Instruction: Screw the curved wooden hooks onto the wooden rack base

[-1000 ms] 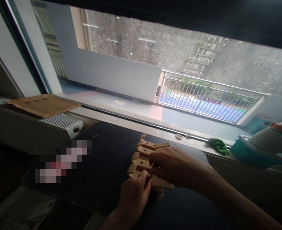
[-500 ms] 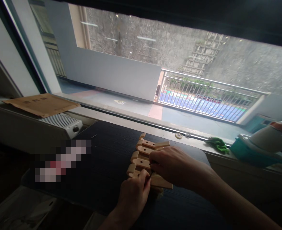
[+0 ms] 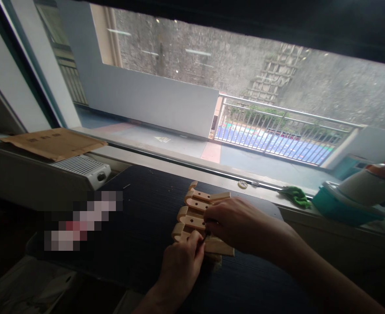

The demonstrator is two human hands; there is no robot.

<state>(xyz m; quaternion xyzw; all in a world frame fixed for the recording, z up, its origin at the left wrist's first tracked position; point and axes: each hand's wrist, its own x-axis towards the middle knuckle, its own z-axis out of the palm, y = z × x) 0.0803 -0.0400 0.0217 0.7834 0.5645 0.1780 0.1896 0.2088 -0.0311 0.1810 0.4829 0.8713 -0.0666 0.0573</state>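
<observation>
Black tabletop (image 3: 140, 226), hands (image 3: 181, 261) curled; slim rod (image 3: 205, 237) pinched

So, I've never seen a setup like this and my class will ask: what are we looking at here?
There's no machine: these are a person's bare hands, seen by a camera worn on the head, looking forward and down. On the dark table is a pale wooden rack with curved ends and small dark spots. The left hand pinches a thin dark item over it; the right hand is curled close by, its grip partly hidden. Pixel squares cover something at the picture's left. Beyond, a green cloth lies on the window sill.
</observation>
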